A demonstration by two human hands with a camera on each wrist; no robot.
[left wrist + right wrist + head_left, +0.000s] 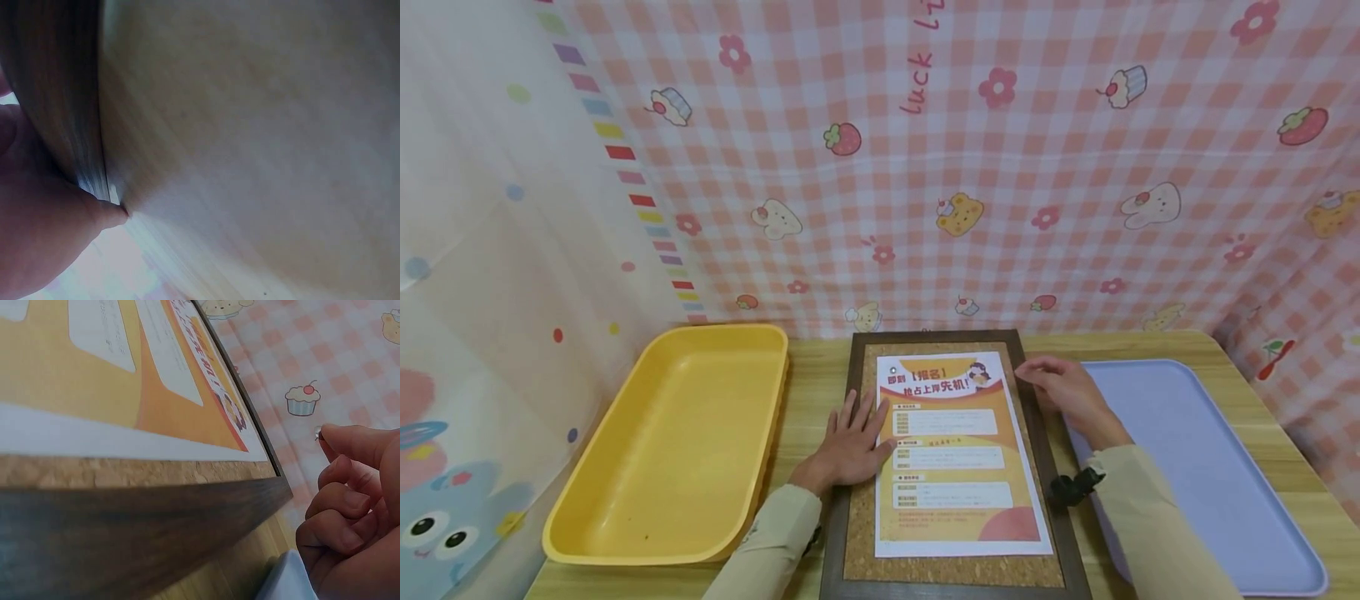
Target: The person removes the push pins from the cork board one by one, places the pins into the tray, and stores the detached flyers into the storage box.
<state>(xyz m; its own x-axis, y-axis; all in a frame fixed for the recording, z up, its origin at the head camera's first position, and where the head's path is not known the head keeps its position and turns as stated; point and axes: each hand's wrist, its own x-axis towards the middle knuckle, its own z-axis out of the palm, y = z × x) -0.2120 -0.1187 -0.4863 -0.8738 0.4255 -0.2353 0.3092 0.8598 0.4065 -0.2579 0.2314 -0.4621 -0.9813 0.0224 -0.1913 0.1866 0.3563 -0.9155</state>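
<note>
A printed poster (955, 454) in orange, yellow and white lies on a cork board (955, 571) with a dark wooden frame (1052, 467). One small thumbtack (892, 371) shows at the poster's top left corner. My left hand (852, 442) rests with spread fingers over the board's left frame, its fingertips on the poster's left edge. Beside the upper right of the frame, my right hand (1067, 396) pinches a tiny shiny thumbtack (317, 432) between thumb and forefinger, the other fingers curled. That hand is apart from the poster's top right corner.
A deep yellow tray (662, 458) stands on the wooden table (805, 367) to the left. On the right lies a shallow lavender tray (1202, 475), partly under my right forearm. A pink checked curtain (925, 183) hangs behind the table.
</note>
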